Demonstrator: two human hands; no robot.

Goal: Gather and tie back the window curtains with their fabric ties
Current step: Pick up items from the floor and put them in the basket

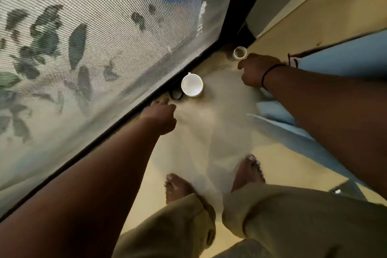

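Observation:
A sheer white curtain (209, 132) hangs spread between my two hands and falls toward my bare feet, which blur behind it. My left hand (162, 116) grips its left edge with curled fingers, close to the black window frame (117, 125). My right hand (255, 71) holds the curtain's right side higher up in a closed fist, with a black band on the wrist. No fabric tie is visible. A fold of blue fabric (272, 109) lies just below my right forearm.
A mesh window screen (94, 37) fills the left. On the ledge by the frame stand a white cup (192, 85), dark glasses (176, 94) and a small white container (239, 53). A blue surface (345, 58) lies to the right, with yellow floor below.

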